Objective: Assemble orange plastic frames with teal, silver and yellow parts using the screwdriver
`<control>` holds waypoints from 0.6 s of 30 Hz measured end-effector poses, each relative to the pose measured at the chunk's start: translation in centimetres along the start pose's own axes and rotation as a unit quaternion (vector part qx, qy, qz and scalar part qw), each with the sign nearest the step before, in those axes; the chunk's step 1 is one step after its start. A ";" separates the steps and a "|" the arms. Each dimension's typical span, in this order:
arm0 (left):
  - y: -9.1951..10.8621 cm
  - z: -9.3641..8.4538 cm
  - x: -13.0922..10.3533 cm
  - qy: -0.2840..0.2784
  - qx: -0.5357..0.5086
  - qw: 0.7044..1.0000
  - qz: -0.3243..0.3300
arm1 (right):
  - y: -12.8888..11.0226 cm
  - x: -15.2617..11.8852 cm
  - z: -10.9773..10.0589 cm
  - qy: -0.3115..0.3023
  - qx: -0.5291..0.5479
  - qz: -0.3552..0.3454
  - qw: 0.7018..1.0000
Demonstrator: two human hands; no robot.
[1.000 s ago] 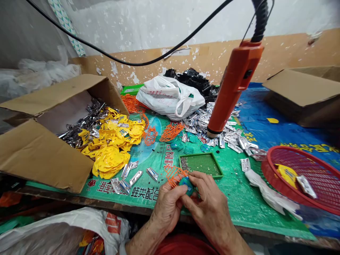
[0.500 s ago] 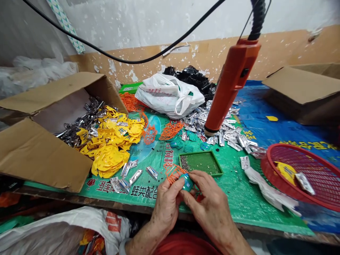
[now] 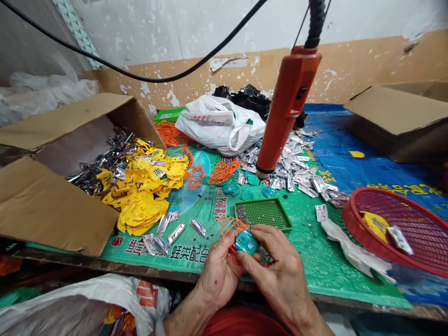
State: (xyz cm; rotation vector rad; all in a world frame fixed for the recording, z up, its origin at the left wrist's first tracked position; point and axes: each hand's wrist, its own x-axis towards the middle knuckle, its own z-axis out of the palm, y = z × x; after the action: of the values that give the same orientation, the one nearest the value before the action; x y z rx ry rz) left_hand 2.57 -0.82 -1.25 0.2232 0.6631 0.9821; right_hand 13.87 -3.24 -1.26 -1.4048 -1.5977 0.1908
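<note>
Close to the table's front edge, my left hand (image 3: 220, 270) is closed on an orange lattice piece (image 3: 233, 226) that sticks out above the fingers. A teal plastic part (image 3: 247, 242) with a small pale mark lies against that piece, between both hands. The thumb and fingers of my right hand (image 3: 276, 266) pinch the teal part from the right. Just beyond the hands sits a green tray (image 3: 287, 219) of small screws. An orange-red electric screwdriver (image 3: 289, 109) hangs beyond the tray, its tip over a heap of silver pieces (image 3: 297, 163).
On the left, a tipped cardboard box (image 3: 52, 205) spills dark metal pieces and yellow parts (image 3: 143, 210). A white plastic bag (image 3: 217, 123) lies at the back. To the right are a red basket (image 3: 353, 219), a white strip (image 3: 346, 247) and another cardboard box (image 3: 402, 112).
The teal part shows more of its face, with the right fingers shifted slightly around it. The hanging screwdriver has moved left in view, and the whole view has shifted a little.
</note>
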 end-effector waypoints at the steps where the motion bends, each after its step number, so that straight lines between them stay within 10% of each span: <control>1: 0.0 0.0 0.0 0.000 -0.002 1.000 -0.002 | 0.0 -0.1 0.0 0.000 -0.006 -0.005 1.000; 18: -0.1 -0.2 0.2 0.013 0.016 0.999 0.032 | 0.6 -0.5 -0.1 -0.033 -0.040 -0.045 0.998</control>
State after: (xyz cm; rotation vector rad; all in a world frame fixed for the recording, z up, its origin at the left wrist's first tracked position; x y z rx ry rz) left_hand 2.62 -0.72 -1.59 0.2615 0.6994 1.0378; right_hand 14.27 -3.53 -1.93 -1.3968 -1.7369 0.1215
